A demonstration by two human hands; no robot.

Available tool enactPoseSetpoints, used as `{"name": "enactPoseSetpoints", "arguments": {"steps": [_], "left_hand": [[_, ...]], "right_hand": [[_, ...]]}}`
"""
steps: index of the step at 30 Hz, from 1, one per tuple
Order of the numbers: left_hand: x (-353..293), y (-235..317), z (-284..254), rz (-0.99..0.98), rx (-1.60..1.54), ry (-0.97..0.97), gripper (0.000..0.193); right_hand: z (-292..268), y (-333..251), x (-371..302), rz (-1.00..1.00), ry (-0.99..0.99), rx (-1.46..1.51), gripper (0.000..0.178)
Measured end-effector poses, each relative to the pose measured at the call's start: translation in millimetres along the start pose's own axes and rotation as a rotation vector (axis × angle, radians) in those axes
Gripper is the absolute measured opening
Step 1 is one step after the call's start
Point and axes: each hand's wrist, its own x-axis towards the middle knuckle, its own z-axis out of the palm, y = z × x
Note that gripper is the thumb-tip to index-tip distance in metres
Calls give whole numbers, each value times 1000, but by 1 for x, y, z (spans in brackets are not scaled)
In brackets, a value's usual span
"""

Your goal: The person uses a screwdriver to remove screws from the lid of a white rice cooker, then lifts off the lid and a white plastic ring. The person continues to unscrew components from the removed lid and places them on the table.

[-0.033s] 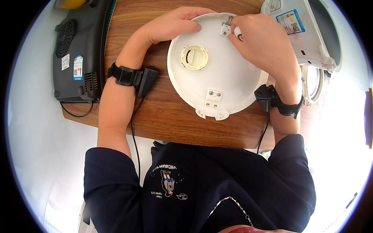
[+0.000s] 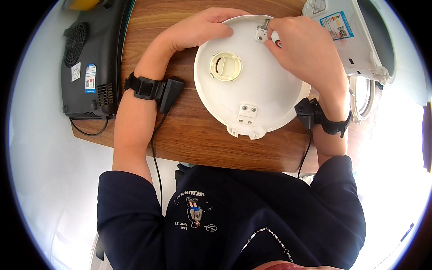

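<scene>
A round white appliance lid [image 2: 270, 99] lies on the wooden table with its inner side up. My left hand [image 2: 202, 29] grips its far left rim, thumb on the inner face and the other fingers partly hidden behind the edge. At the far rim, my right hand [image 2: 303, 49] is closed round a small white-handled tool [image 2: 276, 39] with a red and dark end; most of it is hidden in the fingers. Those fingers are beside a metal hinge bracket [image 2: 262, 34] with a screw. A cream round vent piece [image 2: 226, 66] and a white screwed plate [image 2: 247, 114] sit on the lid.
A black appliance [image 2: 92, 58] with a fan grille and a cord stands at the left. On the right is a white appliance body [image 2: 348, 40] with a blue-edged label, next to a white ring-shaped part [image 2: 361, 99]. Black straps with cabled boxes [image 2: 172, 94] circle both forearms.
</scene>
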Motion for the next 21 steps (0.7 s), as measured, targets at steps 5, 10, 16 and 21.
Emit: {"name": "enactPoseSetpoints", "arguments": {"steps": [5,10,16,21], "left_hand": [[0,-2,0,2,-19,3,61],[-4,-4,0,4,-61,3,59],[7,1,-2,9,-70,-91,57],[-1,-11,-10,22,-64,-114,62]], "right_hand": [[0,0,-1,-18,42,2,13],[-10,4,-2,-97,133,148,5],[-61,-9,-36,-481,408,291,18],[-69,-6,-68,-793,390,372,21]]}}
